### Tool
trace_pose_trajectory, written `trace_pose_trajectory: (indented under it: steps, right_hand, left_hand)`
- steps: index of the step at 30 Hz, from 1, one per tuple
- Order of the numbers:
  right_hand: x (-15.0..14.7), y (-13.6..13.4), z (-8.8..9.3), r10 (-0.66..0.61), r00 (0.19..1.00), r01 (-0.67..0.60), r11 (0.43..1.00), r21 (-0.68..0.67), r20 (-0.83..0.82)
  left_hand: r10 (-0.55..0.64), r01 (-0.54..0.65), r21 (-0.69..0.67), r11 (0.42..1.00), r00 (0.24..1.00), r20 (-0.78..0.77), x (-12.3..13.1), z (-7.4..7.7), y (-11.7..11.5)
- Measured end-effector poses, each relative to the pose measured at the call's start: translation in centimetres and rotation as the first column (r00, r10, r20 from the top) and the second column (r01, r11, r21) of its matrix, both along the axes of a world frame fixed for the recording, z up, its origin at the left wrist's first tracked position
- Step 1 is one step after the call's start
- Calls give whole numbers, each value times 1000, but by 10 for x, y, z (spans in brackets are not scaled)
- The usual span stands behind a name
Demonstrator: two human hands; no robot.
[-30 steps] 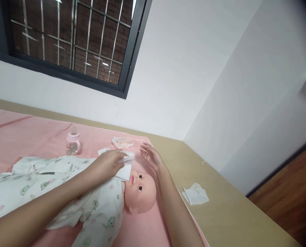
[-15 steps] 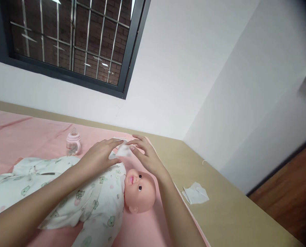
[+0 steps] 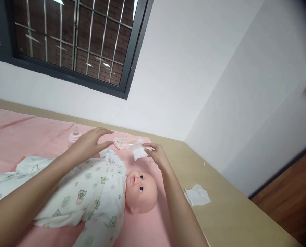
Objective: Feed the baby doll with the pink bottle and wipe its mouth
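Observation:
A baby doll (image 3: 142, 192) in a white printed outfit lies on its back on a pink sheet (image 3: 139, 230), its head to the right. Above its chest, my left hand (image 3: 91, 142) has thumb and fingers apart, with nothing between them. It is near a clear, crumpled plastic packet (image 3: 122, 142) on the sheet. My right hand (image 3: 156, 154) pinches the edge of a white wipe (image 3: 139, 151) beyond the doll's head. The wipe hangs beside the packet; whether they touch I cannot tell.
A pink baby bottle (image 3: 73, 138) stands behind my left forearm, partly hidden. Another folded white wipe (image 3: 197, 195) lies on the wooden tabletop (image 3: 224, 212) at right. White walls and a barred window (image 3: 73, 41) border the far side.
My hands have moved apart: the left went left and up, the right shifted right with the white wipe. The plastic packet between them now shows.

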State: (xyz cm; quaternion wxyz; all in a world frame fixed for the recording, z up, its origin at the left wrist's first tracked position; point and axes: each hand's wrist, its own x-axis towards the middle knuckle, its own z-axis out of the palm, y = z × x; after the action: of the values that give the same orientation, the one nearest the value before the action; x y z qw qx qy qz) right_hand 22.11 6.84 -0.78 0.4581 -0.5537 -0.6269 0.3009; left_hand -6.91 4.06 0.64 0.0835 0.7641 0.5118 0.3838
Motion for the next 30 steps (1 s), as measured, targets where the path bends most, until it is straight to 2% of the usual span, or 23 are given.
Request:
trace_pose_trajectory:
  steps: [4,8,10,14,17,21,25,27,30]
  right_hand:
    - [16,11,-15,-47,985,11,977,-211,-167]
    - [22,20,-30,-114,936,2,947,-321,-333]
    - [22,23,-35,-116,916,-16,946,-324,-383]
    - [19,33,-42,-60,890,-61,967,-248,-452]
    - [13,50,-40,22,898,-130,967,-217,-440]
    - [-1,81,-21,145,889,-239,956,-169,-435]
    - [-17,106,0,276,819,-361,930,-76,-504]
    - [-21,116,-1,298,798,-399,913,-89,-523]
    - [-22,128,-17,265,824,-411,888,-207,-501]
  left_hand:
    - [85,-81,-47,996,993,84,-22,8,6]
    - [115,-109,-48,993,985,131,-30,9,9]
    - [106,-100,-57,993,987,118,-32,7,10]
    - [81,-73,-97,993,993,83,-36,6,14]
    - [148,-133,-138,981,984,100,-46,8,19]
    - [253,-232,-166,958,960,118,-66,8,28]
    - [310,-290,-148,945,941,134,-79,7,34]
    - [320,-300,-153,942,938,134,-82,7,35]
    - [334,-312,-165,936,934,128,-82,8,36]
